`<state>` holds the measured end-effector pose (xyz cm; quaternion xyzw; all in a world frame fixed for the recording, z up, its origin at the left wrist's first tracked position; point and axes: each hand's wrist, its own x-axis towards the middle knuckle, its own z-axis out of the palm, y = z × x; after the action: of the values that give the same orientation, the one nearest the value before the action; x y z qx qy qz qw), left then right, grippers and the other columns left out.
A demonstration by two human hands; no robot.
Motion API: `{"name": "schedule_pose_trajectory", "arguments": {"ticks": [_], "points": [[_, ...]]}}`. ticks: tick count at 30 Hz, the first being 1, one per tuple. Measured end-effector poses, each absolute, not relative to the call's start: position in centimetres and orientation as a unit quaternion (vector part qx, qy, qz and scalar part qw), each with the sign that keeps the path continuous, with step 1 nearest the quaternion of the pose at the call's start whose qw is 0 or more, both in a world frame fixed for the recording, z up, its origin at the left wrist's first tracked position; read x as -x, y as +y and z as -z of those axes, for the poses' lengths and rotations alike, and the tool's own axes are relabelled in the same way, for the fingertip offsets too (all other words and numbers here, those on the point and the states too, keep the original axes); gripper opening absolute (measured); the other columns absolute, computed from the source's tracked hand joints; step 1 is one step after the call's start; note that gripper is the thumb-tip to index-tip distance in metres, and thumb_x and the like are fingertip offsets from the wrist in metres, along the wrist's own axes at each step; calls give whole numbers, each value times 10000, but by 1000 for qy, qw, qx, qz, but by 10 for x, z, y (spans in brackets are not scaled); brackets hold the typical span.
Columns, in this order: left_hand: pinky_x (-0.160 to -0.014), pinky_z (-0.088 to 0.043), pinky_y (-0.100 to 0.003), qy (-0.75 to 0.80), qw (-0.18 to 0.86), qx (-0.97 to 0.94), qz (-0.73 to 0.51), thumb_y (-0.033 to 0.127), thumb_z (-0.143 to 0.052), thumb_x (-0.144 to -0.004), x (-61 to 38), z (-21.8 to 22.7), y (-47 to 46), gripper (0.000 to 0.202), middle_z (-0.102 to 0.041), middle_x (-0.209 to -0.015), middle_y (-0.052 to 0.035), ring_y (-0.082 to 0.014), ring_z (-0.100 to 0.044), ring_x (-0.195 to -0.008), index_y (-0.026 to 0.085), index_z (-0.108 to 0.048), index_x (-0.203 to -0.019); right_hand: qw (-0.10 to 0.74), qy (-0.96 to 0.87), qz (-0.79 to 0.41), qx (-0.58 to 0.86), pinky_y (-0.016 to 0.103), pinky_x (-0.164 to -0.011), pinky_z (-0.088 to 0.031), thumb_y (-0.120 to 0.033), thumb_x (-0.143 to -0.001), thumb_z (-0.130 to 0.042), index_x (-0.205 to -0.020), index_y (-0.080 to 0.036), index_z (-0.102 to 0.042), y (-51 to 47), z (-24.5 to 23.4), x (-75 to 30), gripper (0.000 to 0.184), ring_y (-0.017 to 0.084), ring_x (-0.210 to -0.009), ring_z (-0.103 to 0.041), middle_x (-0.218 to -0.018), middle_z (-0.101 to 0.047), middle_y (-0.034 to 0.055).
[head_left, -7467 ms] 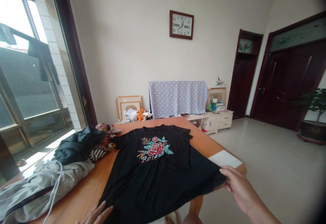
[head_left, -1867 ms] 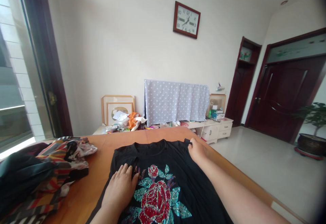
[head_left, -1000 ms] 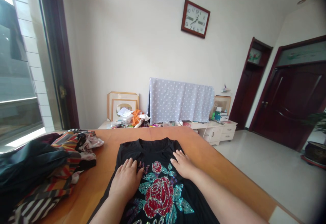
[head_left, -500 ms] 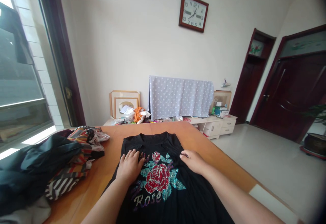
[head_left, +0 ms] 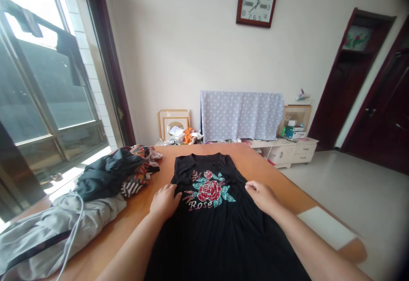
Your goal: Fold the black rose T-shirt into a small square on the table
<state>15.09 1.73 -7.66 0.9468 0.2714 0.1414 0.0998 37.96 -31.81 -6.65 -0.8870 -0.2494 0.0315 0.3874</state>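
Observation:
A black sleeveless-looking shirt (head_left: pixel 217 234) lies front up, its neckline at the far end. Sparkling red roses, teal leaves and the word "Rose" decorate its chest. At its left edge rests my left hand (head_left: pixel 164 200), palm down, thumb apart from the fingers and touching the fabric. On the opposite edge my right hand (head_left: pixel 261 195) has its fingers curled together, pinching the cloth at the side. Some wrinkles run across the fabric between both hands. The shirt's lower part runs out of view at the bottom.
The shirt lies on an orange-brown table (head_left: pixel 137 234). Left of it is a heap of dark and striped clothes (head_left: pixel 108 174), with a grey garment with a drawstring (head_left: pixel 92 219) nearer me. A white sheet (head_left: pixel 326 225) lies at the right edge. Behind stands a low white cabinet (head_left: pixel 287 155).
Both hands have moved outward to the shirt's side edges and slightly nearer me relative to the print. The camera view has shifted, bringing the grey garment into view.

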Motion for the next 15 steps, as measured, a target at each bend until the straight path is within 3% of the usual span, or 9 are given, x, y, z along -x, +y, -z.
{"name": "schedule_pose_trajectory", "arguments": {"ticks": [5, 12, 15], "points": [[-977, -419, -349, 279, 140, -939, -142, 522, -506, -877, -136, 77, 16, 458, -645, -1272, -110, -269, -596, -1163, 222, -653, -1190, 414, -249, -76, 872, 264, -728, -459, -335, -779, -655, -768, -215, -724, -313, 67, -367, 139, 217, -808, -657, -782, -739, 35], [-949, -431, -332, 356, 226, -887, -188, 425, -552, -867, -171, 65, 62, 366, -695, -1179, -141, -279, -624, -1143, 162, -666, -1095, 479, -192, -117, 849, 231, -628, -465, -316, -810, -576, -812, -189, -707, -290, 71, -412, 183, 156, -659, -642, -730, -710, 26], [-832, -476, -318, 386, 297, -849, -203, 370, -625, -831, -201, 63, 83, 260, -741, -989, -120, -276, -682, -992, 146, -677, -951, 504, -158, -126, 839, 221, -574, -451, -290, -796, -593, -823, -182, -700, -267, 74, -447, 155, 133, -589, -622, -737, -705, 30]]}}
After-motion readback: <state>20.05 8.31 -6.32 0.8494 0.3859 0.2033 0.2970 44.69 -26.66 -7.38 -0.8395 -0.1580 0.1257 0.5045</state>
